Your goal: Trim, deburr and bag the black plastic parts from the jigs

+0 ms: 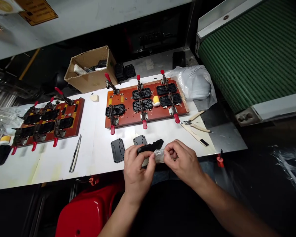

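Note:
My left hand is closed round a black plastic part at the table's front edge. My right hand pinches a small clear plastic piece that sits against that part. Two more black plastic covers lie flat on the white table just left of my hands. Beyond them a brown clamp fixture with red-handled toggle clamps holds several black parts and a small yellow roll.
A second clamp fixture lies at the left, with a metal blade tool beside it. A cardboard box stands at the back, a plastic bag and cutters at the right. A green conveyor belt runs on the right. A red stool is below.

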Demonstrator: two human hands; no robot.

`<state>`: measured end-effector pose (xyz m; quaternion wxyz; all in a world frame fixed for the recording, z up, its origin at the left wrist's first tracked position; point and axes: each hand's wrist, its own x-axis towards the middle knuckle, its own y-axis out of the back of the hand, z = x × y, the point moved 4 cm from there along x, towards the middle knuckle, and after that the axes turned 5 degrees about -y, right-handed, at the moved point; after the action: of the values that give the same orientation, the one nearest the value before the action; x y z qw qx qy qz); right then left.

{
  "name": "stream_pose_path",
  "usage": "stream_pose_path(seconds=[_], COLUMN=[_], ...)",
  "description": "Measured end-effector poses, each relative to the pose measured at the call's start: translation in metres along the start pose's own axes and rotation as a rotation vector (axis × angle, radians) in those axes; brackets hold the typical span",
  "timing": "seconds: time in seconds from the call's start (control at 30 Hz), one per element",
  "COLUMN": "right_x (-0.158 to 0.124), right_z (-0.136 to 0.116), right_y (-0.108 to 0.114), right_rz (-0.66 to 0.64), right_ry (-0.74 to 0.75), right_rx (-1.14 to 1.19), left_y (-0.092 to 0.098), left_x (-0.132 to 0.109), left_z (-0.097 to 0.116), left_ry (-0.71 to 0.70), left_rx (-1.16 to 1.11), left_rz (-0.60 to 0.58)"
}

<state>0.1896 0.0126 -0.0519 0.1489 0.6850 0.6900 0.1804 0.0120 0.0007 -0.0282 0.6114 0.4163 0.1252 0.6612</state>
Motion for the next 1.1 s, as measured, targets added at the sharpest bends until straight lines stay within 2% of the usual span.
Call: stream_pose_path(seconds=[0.1, 0.2, 0.27, 0.37, 0.43, 0.57, 0.63, 0.73, 0.83, 0.9, 0.93, 1.0, 1.1], right_x=[0.001, 0.005, 0.009, 0.014, 0.018, 0.019, 0.018, 0.016, 0.015, 0.013, 0.012, 0.01, 0.007], right_z=[-0.002, 0.001, 0.003, 0.006, 0.01, 0.008, 0.002, 0.004, 0.013, 0.015, 0.014, 0.009, -0.004], right_y=[0.001, -0.005, -0.007, 0.005, 0.014, 0.006, -0.001, -0.002, 0.005, 0.009, 0.01, 0.007, -0.005], right_rz=[0.057, -0.036, -0.076, 0.052, 0.112, -0.11, -0.147, -0.063, 0.076, 0.141, 0.154, 0.137, -0.019], right_ry=[0.048, -0.058, -0.042, 0.062, 0.029, -0.11, -0.12, -0.168, -0.229, -0.238, -0.231, -0.211, -0.15], right_rx=[-0.012, 0.114, 0.102, -0.064, -0.075, 0.173, 0.233, 0.3, 0.305, 0.286, 0.277, 0.262, 0.276], left_y=[0.0, 0.001, 0.004, 0.01, 0.014, 0.014, 0.012, 0.014, 0.024, 0.027, 0.025, 0.014, -0.004], left_x=[0.006, 0.01, 0.013, 0.016, 0.019, 0.02, 0.019, 0.016, 0.008, 0.002, -0.001, -0.004, -0.006], left_z=[0.005, 0.008, 0.009, 0.009, 0.009, 0.009, 0.009, 0.001, -0.012, -0.015, -0.014, -0.01, -0.007], left_ry=[-0.112, -0.128, -0.136, -0.149, -0.142, -0.127, -0.125, -0.006, 0.204, 0.257, 0.254, 0.249, 0.337], left_rx=[0.091, 0.088, 0.07, 0.069, 0.075, 0.031, 0.008, -0.024, -0.019, 0.008, 0.011, -0.042, -0.25], left_rz=[0.041, 0.045, 0.032, 0.044, 0.063, 0.051, 0.033, 0.061, 0.209, 0.262, 0.24, 0.125, -0.014])
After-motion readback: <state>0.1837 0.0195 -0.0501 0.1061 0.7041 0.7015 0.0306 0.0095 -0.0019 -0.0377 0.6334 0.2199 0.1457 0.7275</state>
